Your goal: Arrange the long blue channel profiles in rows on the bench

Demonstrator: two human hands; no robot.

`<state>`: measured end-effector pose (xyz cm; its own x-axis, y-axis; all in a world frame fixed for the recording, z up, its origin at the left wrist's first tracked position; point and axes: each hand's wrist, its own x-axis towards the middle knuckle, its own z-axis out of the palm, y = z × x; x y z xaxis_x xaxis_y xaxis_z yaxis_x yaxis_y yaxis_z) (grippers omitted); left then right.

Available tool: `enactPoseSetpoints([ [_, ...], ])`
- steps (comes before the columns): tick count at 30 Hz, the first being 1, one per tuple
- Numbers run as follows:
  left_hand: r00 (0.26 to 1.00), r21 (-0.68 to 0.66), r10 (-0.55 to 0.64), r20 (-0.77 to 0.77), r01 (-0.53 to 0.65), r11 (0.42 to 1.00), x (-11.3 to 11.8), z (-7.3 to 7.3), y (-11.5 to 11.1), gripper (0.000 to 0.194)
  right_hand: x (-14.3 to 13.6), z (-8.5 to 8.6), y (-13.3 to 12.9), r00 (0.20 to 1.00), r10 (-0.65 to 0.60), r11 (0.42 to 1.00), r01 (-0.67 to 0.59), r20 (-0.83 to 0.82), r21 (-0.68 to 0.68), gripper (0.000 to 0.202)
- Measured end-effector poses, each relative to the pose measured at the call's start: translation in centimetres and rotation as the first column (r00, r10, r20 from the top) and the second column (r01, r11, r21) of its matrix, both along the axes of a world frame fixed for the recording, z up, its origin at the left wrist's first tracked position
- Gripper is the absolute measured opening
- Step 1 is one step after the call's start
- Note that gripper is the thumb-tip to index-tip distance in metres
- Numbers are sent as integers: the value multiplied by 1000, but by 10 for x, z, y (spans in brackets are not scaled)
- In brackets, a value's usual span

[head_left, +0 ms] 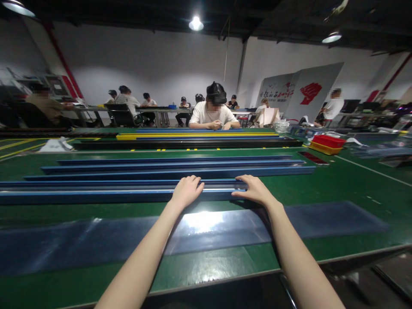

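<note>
A long blue channel-shaped strip (96, 195) lies across the green table (219, 268). My left hand (187, 190) rests over it, fingers bent across its upper side. At the strip's right end is my right hand (252, 189), its thumb and fingers spread around the edges. Both hands touch this strip. Nearer to me, a flat, shiny clear plastic sheet (128, 236) stretches under my forearms. Just beyond the hands, more blue strips (277, 171) lie parallel to the first.
Farther back are a black strip (193, 144), yellow strips (206, 135), a red bin (327, 141), a dark red flat object (313, 158) and white paper (56, 145). Across the table sits a person (213, 112) in a white shirt and black cap. More people sit behind.
</note>
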<state>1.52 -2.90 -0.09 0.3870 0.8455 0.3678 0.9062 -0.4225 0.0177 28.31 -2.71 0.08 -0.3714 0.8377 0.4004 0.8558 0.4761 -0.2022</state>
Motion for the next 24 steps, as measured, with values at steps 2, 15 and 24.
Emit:
enactPoseSetpoints([
  [2, 997, -7, -30, 64, 31, 999, 0, 6, -3, 32, 0, 0, 0, 1000, 2, 1000, -2, 2, 0, 56],
  [15, 991, -502, -120, 57, 133, 855, 12, 46, -55, 11, 0, 2, -1, 1000, -12, 999, 13, 11, -29, 59],
  [24, 994, -620, -49, -100, -23, 784, 0, 39, -51, 29, -1, 2, -2, 1000, -11, 999, 11, 9, -32, 59],
])
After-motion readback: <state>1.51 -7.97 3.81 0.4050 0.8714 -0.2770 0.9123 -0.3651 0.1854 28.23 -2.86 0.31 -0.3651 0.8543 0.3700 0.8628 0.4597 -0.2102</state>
